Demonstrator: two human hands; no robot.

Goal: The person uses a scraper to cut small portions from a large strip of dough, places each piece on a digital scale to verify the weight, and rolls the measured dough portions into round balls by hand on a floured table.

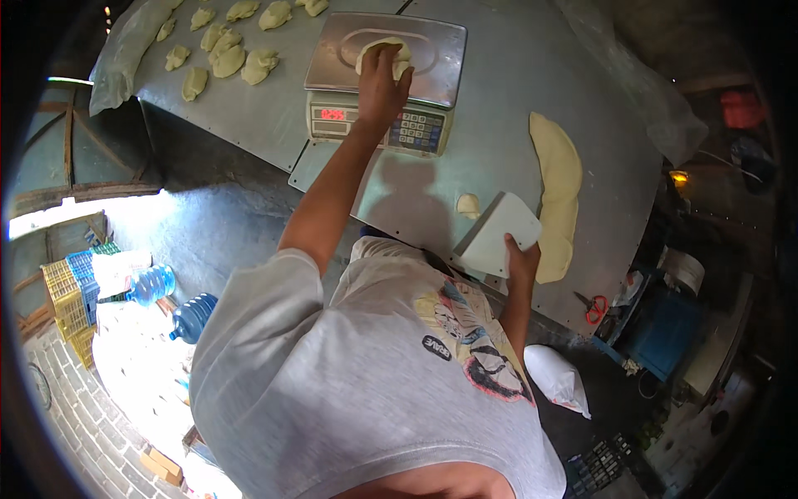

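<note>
My left hand [384, 83] grips a lump of pale dough [371, 55] on the steel pan [440, 62] of a digital scale [428, 133] with a lit red display. In my right hand [519, 254] is a white flat plastic scraper [490, 224], held low over the steel table [623, 216] near its front edge. A small scrap of dough [467, 204] lies just left of the scraper. A long strip of dough [555, 166] lies to the right of it.
Several dough pieces [227, 62] and plastic sheeting [125, 58] are at the table's left. Red-handled scissors [594, 309] lie at the front right edge, near blue equipment [661, 333]. Below are a white sack [553, 378], crates [62, 295] and water jugs [191, 316].
</note>
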